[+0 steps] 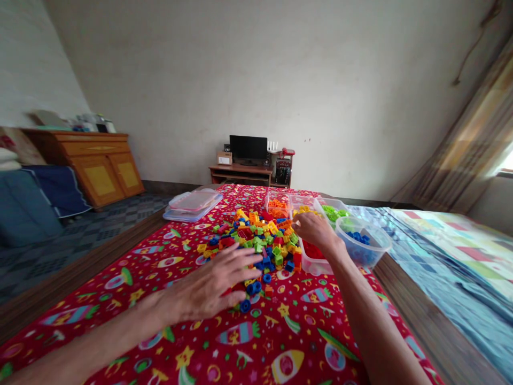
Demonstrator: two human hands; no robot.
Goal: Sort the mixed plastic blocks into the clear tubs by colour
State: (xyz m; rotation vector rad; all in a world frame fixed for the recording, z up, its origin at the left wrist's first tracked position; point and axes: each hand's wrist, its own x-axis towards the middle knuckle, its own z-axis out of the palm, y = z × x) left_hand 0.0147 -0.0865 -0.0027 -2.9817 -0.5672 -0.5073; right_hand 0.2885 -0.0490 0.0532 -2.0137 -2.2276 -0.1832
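Observation:
A pile of mixed building bricks [258,243] in red, yellow, green, blue and orange lies on the red patterned tablecloth [160,278]. Over its near left side, my left hand [218,278] is open, fingers spread, close to a few blue wheel-like pieces [253,289]. My right hand [315,230] reaches to the pile's right edge, its fingers curled together beside orange bricks [285,224]; what they hold, if anything, is hidden. Beneath that hand stands a clear box of red bricks [315,264], partly covered by it.
Behind are clear boxes with orange bricks [278,205], yellow bricks [303,209] and green bricks [333,213]. A round tub [379,248] holding blue bricks [358,237] stands at the right. Stacked lids [192,204] lie at the far left of the table. A bed [433,251] adjoins the right side.

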